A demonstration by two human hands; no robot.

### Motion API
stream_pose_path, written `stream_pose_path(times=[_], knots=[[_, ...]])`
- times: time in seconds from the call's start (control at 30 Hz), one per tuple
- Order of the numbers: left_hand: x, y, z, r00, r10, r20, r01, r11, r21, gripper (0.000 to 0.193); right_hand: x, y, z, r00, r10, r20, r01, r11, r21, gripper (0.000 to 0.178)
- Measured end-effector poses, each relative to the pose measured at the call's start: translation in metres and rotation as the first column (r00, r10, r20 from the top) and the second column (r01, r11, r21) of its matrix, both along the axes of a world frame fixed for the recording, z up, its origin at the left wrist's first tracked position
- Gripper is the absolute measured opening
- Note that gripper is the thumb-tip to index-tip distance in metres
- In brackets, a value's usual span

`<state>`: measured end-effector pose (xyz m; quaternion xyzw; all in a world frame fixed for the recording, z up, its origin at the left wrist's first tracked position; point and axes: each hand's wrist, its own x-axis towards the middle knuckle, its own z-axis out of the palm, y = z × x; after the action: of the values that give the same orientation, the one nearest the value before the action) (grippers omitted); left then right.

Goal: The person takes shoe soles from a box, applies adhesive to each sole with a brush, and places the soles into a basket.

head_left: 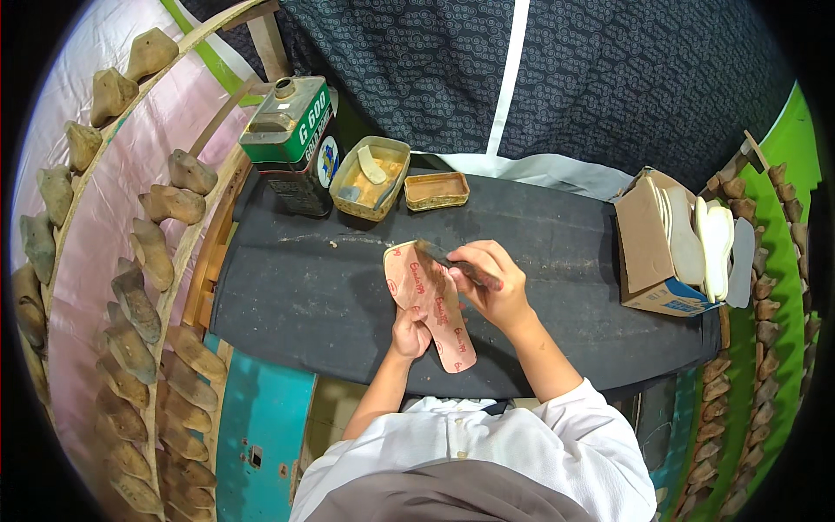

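My left hand [411,333] grips a pinkish-tan shoe insole [442,315] with red printing, its thumb lying across the face near the middle edge. The insole is held at a slant above the black tabletop, its broad end away from me. My right hand [491,287] is closed round a dark brush [452,261] with a reddish handle end. The brush's tip meets the broad end of the insole; its bristles are hard to make out.
A green-and-black metal can [291,143], an open plastic tub [358,202] with a pale scrap inside, and a small tray [437,190] stand at the back left. A cardboard box [648,244] of insoles sits at the right. Racks of shoe lasts [130,348] flank the table [557,261].
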<state>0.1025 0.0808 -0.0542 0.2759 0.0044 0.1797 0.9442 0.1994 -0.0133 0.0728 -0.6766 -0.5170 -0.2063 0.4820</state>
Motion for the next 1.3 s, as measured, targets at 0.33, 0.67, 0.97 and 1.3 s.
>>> stream_pose_path(times=[0.33,0.67,0.97,1.3], knots=[[-0.004,0.002,-0.001,1.000,0.022,-0.007,-0.021,1.000,0.002,0.068,-0.001,-0.004,-0.012,0.992,-0.021,-0.128,0.012,0.997,-0.071,0.013],[-0.003,0.002,-0.002,0.999,0.016,-0.041,-0.017,0.999,-0.040,0.062,-0.006,-0.008,-0.010,0.997,0.022,-0.072,-0.027,0.997,-0.073,0.013],[0.001,0.002,-0.010,1.000,-0.012,-0.008,0.012,1.000,-0.016,0.063,-0.007,-0.017,-0.015,0.938,0.084,-0.337,-0.122,0.988,-0.093,0.016],[0.000,0.001,-0.019,0.988,0.132,-0.079,-0.133,0.991,-0.003,0.063,-0.008,-0.030,-0.038,0.964,0.031,-0.263,-0.122,0.933,-0.338,0.011]])
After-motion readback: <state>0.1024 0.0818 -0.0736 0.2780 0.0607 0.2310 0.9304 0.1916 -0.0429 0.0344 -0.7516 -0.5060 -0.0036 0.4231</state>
